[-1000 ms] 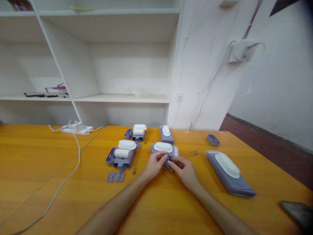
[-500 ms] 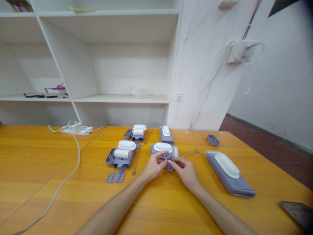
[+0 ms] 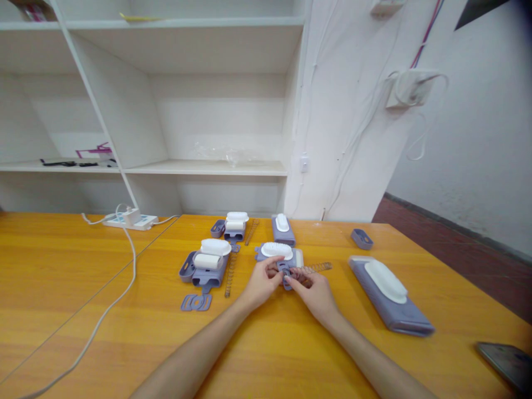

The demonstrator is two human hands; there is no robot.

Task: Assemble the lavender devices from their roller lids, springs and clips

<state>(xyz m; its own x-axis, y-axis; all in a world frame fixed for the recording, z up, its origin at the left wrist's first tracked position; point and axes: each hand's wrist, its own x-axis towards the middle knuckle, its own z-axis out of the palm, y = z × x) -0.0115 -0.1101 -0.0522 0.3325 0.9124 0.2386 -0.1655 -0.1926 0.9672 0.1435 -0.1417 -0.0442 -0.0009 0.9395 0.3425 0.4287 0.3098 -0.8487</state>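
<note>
My left hand pinches a small grey-purple slotted plastic plate, held upright just above the table. From the other side my right hand grips a coil spring, its near end against the plate; the coil's far end sticks out to the right. Fingers partly hide where spring and plate meet. Right behind the hands lies a grey-purple housing with a white bristled oval brush. Another loose slotted plate lies flat to the left.
Left of my hands stand a housing with white parts and a loose spring. A similar set is farther back. On the right are a large grey-purple unit, an end cap and a phone. A cable crosses the left.
The spring's free end has swung slightly down and toward my hands, so the coil lies flatter. Both hands stay in nearly the same place at the plate.
</note>
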